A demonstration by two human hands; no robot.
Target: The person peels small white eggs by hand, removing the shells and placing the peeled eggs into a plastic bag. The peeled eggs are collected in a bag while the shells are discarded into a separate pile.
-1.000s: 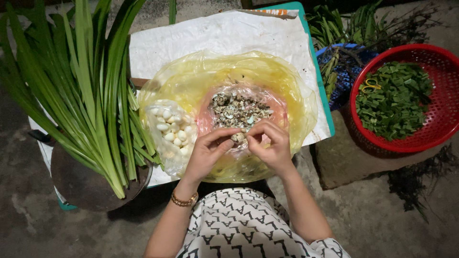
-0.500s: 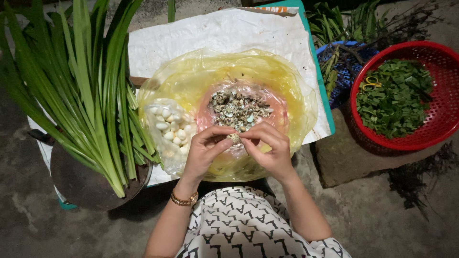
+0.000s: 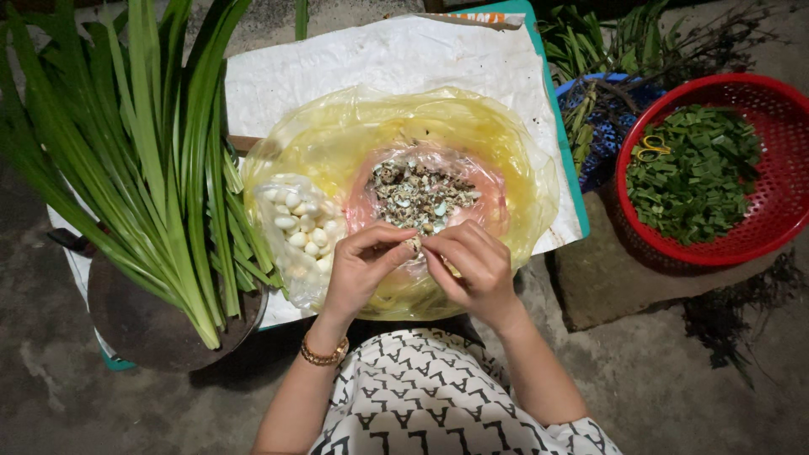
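Both hands meet over the near rim of a wide yellow plastic bag (image 3: 506, 143) spread open on white paper (image 3: 379, 59). The left hand (image 3: 358, 270) and the right hand (image 3: 472, 265) pinch one small pale egg (image 3: 414, 244) between them, thumb and forefinger tips pressed onto it from either side, the other fingers curled loosely in. The egg sits right at the fingertips, just in front of the person's lap and at the near edge of a pink bag (image 3: 489, 181) holding a heap of speckled shell fragments (image 3: 417, 192). So little of the egg shows that its long axis cannot be told for sure; the visible bit seems to lie roughly left to right, along the line between the two hands. A gold bracelet (image 3: 324, 354) circles the left wrist. Just left of the left hand, a clear bag of peeled white eggs (image 3: 299, 223) lies inside the yellow bag. Further left, long green leaves (image 3: 143, 160) fan out from a dark round tray (image 3: 143, 329), their cut ends pointing toward the person. To the right, well apart, a red perforated basket (image 3: 775, 227) holds chopped greens (image 3: 691, 173), with a blue basket (image 3: 602, 126) of stalks beside it.
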